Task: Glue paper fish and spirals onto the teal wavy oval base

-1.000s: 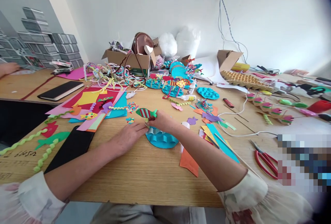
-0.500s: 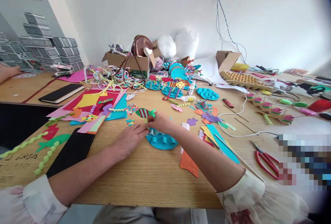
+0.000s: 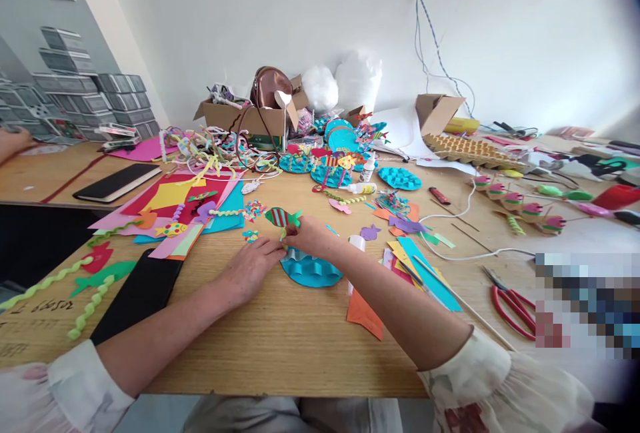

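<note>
My right hand (image 3: 311, 236) is closed in a pinch on the pale green pipe-cleaner stem of a paper fish (image 3: 283, 217). The fish is green with red and white stripes and stands just above my fingertips. Below that hand a round blue paper base (image 3: 315, 272) with a wavy rim lies on the table, partly covered by the hand. My left hand (image 3: 253, 263) reaches in from the left, its fingers together and its tips at the base's left edge beside the stem. What those tips grip is mostly hidden.
Left lie coloured paper sheets (image 3: 165, 194), a black phone-like slab (image 3: 143, 293) and a notebook (image 3: 117, 182). Behind are finished blue bases (image 3: 330, 175), glue bottles (image 3: 363, 188) and a cardboard box (image 3: 245, 120). Red-handled pliers (image 3: 510, 306) lie right. Another person's hand (image 3: 15, 140) shows far left.
The view has shifted slightly. Both hands stay at the blue base, and the striped fish remains in my right hand with hardly any movement.
</note>
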Action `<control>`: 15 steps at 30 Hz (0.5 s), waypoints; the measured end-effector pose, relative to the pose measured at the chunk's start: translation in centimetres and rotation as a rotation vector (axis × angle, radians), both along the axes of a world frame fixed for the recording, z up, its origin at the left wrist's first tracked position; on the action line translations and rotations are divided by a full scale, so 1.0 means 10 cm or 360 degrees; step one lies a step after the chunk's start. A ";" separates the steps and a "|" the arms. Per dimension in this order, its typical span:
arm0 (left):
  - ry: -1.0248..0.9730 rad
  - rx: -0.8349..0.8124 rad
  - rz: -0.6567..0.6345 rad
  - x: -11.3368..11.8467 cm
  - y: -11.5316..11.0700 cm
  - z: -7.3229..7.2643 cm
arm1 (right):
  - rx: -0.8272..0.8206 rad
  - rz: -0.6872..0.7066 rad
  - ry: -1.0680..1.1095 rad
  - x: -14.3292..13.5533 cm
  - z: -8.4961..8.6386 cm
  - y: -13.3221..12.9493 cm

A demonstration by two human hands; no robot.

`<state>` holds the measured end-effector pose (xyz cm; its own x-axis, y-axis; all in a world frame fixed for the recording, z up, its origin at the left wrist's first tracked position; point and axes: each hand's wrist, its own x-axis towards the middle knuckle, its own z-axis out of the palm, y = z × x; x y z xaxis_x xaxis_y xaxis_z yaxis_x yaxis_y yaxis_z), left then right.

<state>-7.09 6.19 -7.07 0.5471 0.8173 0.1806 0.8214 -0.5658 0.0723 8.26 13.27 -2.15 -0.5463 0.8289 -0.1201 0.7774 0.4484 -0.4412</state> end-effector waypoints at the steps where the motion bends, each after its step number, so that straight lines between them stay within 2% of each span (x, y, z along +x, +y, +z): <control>1: -0.0003 -0.0001 -0.0002 0.00 0.00 0.00 | 0.0007 0.0003 -0.0005 0.00 0.00 0.00; 9: -0.0012 0.0010 -0.0031 -0.02 -0.01 -0.03 | 0.0028 -0.0006 -0.0075 0.02 0.01 -0.02; 15: -0.0037 0.0061 -0.0045 -0.04 0.01 -0.07 | 0.0210 0.0075 -0.0188 -0.03 -0.09 0.00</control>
